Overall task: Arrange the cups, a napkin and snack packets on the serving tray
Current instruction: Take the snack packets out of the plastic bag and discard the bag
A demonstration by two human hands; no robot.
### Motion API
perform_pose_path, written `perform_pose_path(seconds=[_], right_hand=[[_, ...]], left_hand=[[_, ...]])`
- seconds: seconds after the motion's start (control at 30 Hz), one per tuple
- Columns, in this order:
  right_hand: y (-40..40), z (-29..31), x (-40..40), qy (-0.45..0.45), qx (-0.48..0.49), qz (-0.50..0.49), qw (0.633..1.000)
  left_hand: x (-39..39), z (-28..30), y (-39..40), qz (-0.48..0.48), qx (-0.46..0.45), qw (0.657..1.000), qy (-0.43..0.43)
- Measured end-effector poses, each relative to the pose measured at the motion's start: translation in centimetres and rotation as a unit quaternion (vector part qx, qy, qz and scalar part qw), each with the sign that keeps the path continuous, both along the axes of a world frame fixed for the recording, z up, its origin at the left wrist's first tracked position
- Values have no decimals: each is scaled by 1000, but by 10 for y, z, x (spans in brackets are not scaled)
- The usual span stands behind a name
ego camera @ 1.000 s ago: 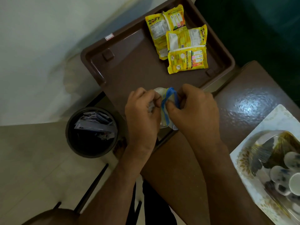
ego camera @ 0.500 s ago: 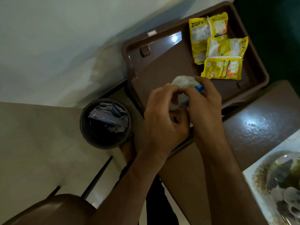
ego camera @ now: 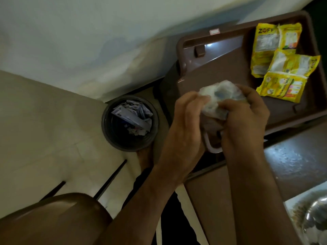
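A brown serving tray (ego camera: 221, 55) lies at the upper right, one end over the table's edge. Three yellow snack packets (ego camera: 283, 64) lie in its far right part. My left hand (ego camera: 185, 124) and my right hand (ego camera: 247, 121) are together over the tray's near end. Both grip a crumpled whitish wrapper with a trace of blue (ego camera: 219, 96), bunched between the fingers. Part of it is hidden inside my hands. A tray handle (ego camera: 211, 147) shows just below them.
A round dark bin (ego camera: 130, 122) with crumpled paper stands on the pale floor left of my hands. The brown table (ego camera: 292, 161) runs to the right, with a patterned tray and a shiny dish (ego camera: 311, 218) at its bottom right edge. A chair back (ego camera: 53, 214) is at bottom left.
The view has swung left, so the tray and packets sit further right. The blue strip seen earlier is now mostly bunched into the wrapper between my hands.
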State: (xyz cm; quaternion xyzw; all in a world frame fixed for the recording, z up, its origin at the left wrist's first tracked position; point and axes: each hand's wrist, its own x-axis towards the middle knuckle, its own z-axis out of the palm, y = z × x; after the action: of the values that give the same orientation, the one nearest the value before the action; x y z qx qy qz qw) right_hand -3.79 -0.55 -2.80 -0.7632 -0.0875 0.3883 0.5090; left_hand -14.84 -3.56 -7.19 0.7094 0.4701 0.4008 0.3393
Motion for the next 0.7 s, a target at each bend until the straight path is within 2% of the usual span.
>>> perform_pose_path(seconds=[0.17,0.23,0.3,0.43,0.5,0.6,0.7], right_hand=[[2,-2,-19,28,23,65,997],[4,-5,-24,20,28,91,995],[6,-8,-31,-31,16,135,990],[9,-14,-53,-226,-12,266,937],[12,-15,-60,-276,-20,323,905],[14,-17,-75,-298,-19,392,870],[8,-24,-98,-232,-11,465,854]], left_hand=[[-25,-11,10,101,9,991,91],[-33,-12,13,92,11,992,82],[-43,-14,18,74,20,994,82],[-62,-18,24,74,28,995,63],[-70,-17,23,76,13,996,46],[-78,-13,23,130,-63,989,26],[-87,-17,28,140,-97,982,84]])
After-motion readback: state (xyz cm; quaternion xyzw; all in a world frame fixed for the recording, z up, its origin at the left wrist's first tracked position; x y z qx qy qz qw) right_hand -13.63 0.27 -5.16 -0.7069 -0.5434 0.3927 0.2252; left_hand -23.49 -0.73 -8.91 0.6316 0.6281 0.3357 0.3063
